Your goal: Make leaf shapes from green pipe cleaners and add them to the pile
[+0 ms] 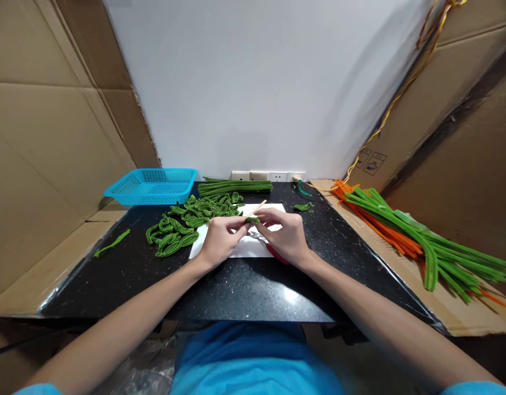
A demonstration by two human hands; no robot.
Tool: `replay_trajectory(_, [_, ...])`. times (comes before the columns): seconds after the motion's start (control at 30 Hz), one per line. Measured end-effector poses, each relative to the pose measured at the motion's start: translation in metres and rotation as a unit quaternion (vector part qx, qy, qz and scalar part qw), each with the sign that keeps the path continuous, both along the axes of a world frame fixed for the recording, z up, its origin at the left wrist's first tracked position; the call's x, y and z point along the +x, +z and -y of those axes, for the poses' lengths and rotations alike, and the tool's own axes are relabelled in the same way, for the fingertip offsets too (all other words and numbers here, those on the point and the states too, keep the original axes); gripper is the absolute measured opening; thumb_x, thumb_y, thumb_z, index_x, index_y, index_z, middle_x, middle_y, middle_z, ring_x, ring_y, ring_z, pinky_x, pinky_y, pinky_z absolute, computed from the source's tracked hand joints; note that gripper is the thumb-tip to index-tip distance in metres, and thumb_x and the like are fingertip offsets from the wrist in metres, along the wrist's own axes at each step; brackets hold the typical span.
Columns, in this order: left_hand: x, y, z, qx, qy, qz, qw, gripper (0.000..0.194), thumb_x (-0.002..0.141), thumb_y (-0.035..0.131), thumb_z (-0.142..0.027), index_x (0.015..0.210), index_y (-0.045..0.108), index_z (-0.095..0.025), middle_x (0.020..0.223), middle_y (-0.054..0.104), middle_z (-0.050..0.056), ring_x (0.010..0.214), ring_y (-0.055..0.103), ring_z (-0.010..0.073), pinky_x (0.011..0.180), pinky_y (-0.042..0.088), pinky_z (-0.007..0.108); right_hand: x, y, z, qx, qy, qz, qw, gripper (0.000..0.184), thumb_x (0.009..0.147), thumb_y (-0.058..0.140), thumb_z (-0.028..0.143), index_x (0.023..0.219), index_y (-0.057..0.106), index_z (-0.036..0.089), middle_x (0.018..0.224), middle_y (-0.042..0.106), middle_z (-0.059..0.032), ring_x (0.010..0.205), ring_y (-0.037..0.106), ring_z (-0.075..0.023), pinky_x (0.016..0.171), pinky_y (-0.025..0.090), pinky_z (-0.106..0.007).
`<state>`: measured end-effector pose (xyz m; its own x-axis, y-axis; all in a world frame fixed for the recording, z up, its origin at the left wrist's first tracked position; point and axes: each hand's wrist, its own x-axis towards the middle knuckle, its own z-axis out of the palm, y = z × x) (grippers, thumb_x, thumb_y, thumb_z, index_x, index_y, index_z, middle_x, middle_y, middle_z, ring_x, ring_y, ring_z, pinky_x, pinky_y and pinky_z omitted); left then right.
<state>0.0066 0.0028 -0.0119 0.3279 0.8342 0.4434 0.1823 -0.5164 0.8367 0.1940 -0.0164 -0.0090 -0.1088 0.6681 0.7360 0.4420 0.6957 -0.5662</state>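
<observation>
Between the fingertips of both hands is a short green pipe cleaner piece (252, 220), its shape partly covered by the fingers. My left hand (222, 238) pinches it from the left, and my right hand (286, 233) pinches it from the right. Under them lies a white sheet (241, 251). A red-handled metal tool (276, 254) rests on the sheet beneath my right hand, its kind partly hidden. Just behind the fingers a thin wooden stick (258, 207) slants up. To the left spreads a pile of green pipe cleaners bent into leaf-shaped loops (203, 208).
A bundle of straight green pipe cleaners (236, 187) lies along the wall, beside a blue basket (154, 186). Green stems (434, 247) and orange stems (395, 236) lie on cardboard at right. Loose green pieces (303, 207) dot the black tabletop (253, 296). Cardboard walls flank both sides.
</observation>
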Motion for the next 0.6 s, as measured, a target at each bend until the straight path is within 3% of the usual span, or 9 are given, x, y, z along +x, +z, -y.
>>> replay_trajectory(0.17, [0.0002,-0.0013,0.0042,0.052,0.045,-0.009,0.998,0.02,0.088,0.069,-0.024,0.099,0.084,-0.015,0.089,0.082,0.008,0.076,0.076,0.0234,0.066,0.059,0.03,-0.0016,0.0004,0.005,0.029,-0.016,0.01,0.999,0.003,0.087,0.071,0.017,0.087,0.074,0.019,0.077,0.08,-0.0023,0.065,0.076,-0.0166,0.063,0.064,-0.026])
replay_trajectory(0.37, [-0.0013,-0.0043,0.0023,0.069,0.058,0.017,0.996,0.019,0.087,0.07,-0.024,0.098,0.084,-0.017,0.094,0.082,0.008,0.075,0.077,0.0218,0.066,0.061,0.03,0.0003,0.0006,0.0068,0.059,-0.046,0.05,0.996,0.01,0.085,0.072,0.017,0.076,0.071,0.02,0.075,0.08,-0.0022,0.063,0.076,-0.0172,0.055,0.061,-0.023])
replay_trajectory(0.47, [-0.0026,-0.0028,0.0013,0.072,0.05,0.024,0.996,0.022,0.089,0.07,-0.025,0.105,0.083,-0.017,0.097,0.082,0.008,0.073,0.077,0.0201,0.064,0.06,0.028,0.0002,0.0005,0.0055,0.058,-0.017,0.044,0.997,0.007,0.087,0.069,0.015,0.09,0.073,0.02,0.082,0.08,-0.003,0.068,0.077,-0.0173,0.063,0.064,-0.026])
replay_trajectory(0.6, [-0.0064,-0.0004,-0.0006,0.124,0.053,0.011,0.991,0.024,0.089,0.07,-0.023,0.109,0.082,-0.022,0.105,0.082,0.007,0.081,0.078,0.0218,0.067,0.06,0.03,0.0006,0.0002,0.0046,0.075,0.008,0.06,0.995,0.028,0.092,0.067,0.019,0.119,0.07,0.02,0.108,0.08,-0.0072,0.083,0.078,-0.0186,0.078,0.067,-0.032])
